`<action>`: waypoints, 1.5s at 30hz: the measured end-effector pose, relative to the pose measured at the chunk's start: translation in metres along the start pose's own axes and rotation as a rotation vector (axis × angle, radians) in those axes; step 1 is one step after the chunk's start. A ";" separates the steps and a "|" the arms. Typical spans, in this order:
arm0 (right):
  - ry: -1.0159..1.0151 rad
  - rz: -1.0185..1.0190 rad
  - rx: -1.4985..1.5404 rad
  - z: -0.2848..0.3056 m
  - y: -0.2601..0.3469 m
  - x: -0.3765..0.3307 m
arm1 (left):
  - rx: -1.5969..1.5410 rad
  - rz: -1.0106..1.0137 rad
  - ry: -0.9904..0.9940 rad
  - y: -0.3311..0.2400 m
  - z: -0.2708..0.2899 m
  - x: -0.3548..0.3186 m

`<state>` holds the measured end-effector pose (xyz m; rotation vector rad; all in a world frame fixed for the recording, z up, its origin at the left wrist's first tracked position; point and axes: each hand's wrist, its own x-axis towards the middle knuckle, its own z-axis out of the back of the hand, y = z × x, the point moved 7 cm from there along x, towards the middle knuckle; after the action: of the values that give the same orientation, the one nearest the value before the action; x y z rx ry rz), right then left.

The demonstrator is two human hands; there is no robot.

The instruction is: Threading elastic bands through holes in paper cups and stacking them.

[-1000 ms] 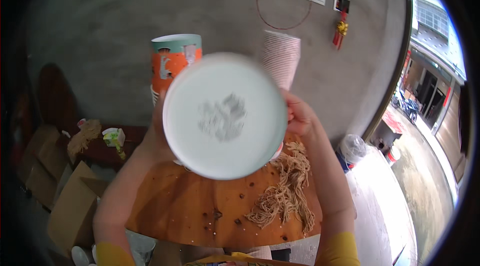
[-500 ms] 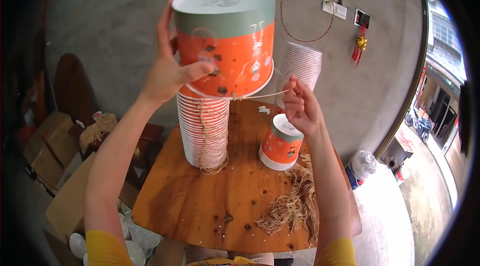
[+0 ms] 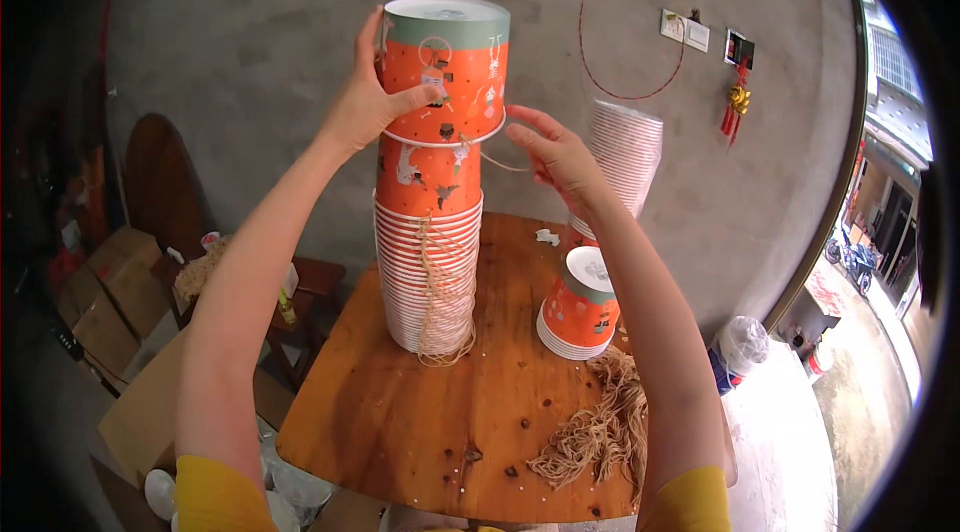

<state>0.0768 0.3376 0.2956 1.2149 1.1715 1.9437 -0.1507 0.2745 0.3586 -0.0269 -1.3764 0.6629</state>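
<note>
An upside-down orange paper bucket point(image 3: 462, 87) with a green band is in my left hand point(image 3: 362, 114), thumb on its front and fingers round its left side. It sits over the top of a tall stack of nested buckets point(image 3: 425, 277), with part of an orange bucket wall showing below its rim. A thin string point(image 3: 500, 163) hangs from the rim. My right hand point(image 3: 556, 157) is at the rim's right side, fingers stretched out, fingertips at or near the edge. Looped strings point(image 3: 440, 302) dangle down the front of the stack.
On the wooden table point(image 3: 400, 432) stand a short stack of upturned buckets point(image 3: 582, 307) and, behind it, a tall leaning stack point(image 3: 625, 157). A bundle of loose strings point(image 3: 600, 422) lies at the right edge. Cardboard boxes point(image 3: 140, 402) are on the left.
The bucket has moved away from me and down onto the tall stack. My right hand has let go of the string and opened beside the rim.
</note>
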 end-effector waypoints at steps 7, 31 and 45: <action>0.036 0.001 -0.003 -0.014 -0.022 0.014 | 0.032 0.139 -0.045 0.045 0.013 -0.006; 0.059 -0.019 0.092 -0.032 -0.077 -0.002 | -0.197 0.308 -0.042 0.092 0.000 -0.063; -0.038 0.114 -0.202 -0.036 -0.151 0.012 | -0.137 0.468 -0.203 0.135 -0.016 -0.167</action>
<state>0.0402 0.4032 0.1589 1.2270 0.8796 2.0569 -0.2001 0.3154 0.1530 -0.4108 -1.6275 0.9781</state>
